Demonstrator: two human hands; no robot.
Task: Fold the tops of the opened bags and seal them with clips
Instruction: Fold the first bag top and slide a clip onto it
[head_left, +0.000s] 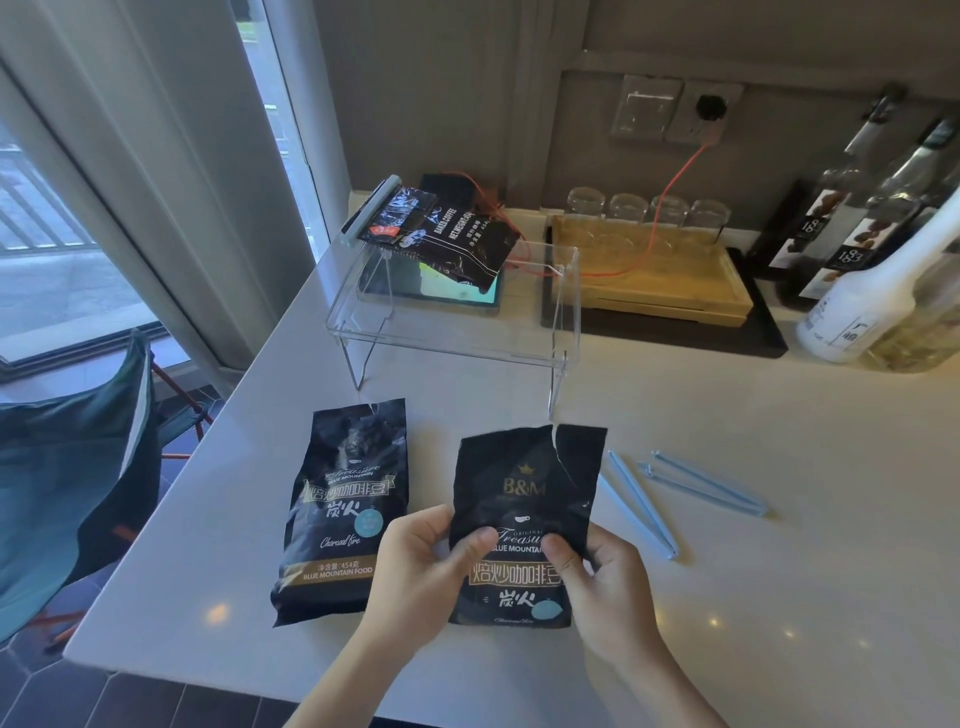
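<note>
Black coffee bags lie on a pale countertop (727, 519) seen from a head-worn camera looking down. Both of the person's bare hands hold the nearer bag (524, 519), which sits at the front centre of the counter with its torn, unfolded top pointing away from the person. The left hand (421, 577) grips the bag's left edge, thumb curled over the front and fingers behind. The right hand (602, 587) grips the right edge the same way, thumb pressed on the printed label. The bag's top edge is ragged, with a tear running down from the upper right.

Just to the left, a second black bag (343, 514) lies flat on the counter, its top also open and unfolded, touched by neither hand.

To the right of the held bag, light blue sealing clips (691, 493) lie loose on the counter, near the bag but apart from it; they look like long thin sticks.

Farther back stands a clear acrylic shelf (457, 312). On top of it lies a third black bag (441, 234), with a pale clip (371, 210) along its left end.

Behind the shelf, upturned glasses (649, 213) stand at a wooden tray (649, 280). Bottles (857, 260) stand at the far right. A window (78, 208) fills the left side.
</note>
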